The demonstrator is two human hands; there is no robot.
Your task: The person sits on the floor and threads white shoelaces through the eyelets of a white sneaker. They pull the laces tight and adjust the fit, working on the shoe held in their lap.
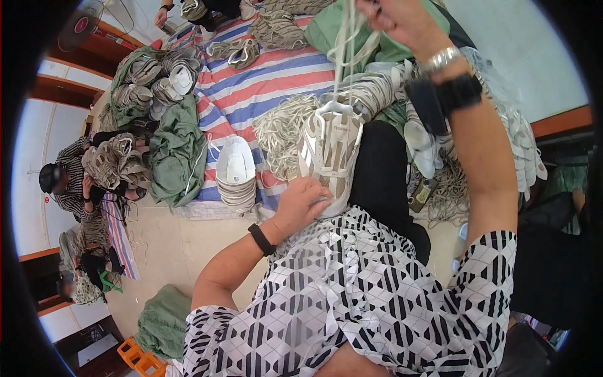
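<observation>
A beige-and-white shoe upper (328,151) lies over my lap with its tongue end pointing away from me. My left hand (300,204) grips its near end, fingers curled over the mesh. High at the top, my right hand (399,19) is closed around pale shoelaces (342,60). The laces run up in taut strands from the upper's far end to that hand. The exact pinch of the right fingers is partly cut off by the picture's edge. Beside the upper, to the left, lies a heap of loose cream laces (282,129).
A stack of white shoe-shaped pieces (236,169) stands left on a striped sheet (264,81). Green sacks (179,151) and piled uppers (370,91) surround it. To the right lie more uppers and a tangle of laces (449,195). Other people (72,176) sit at left, handling uppers.
</observation>
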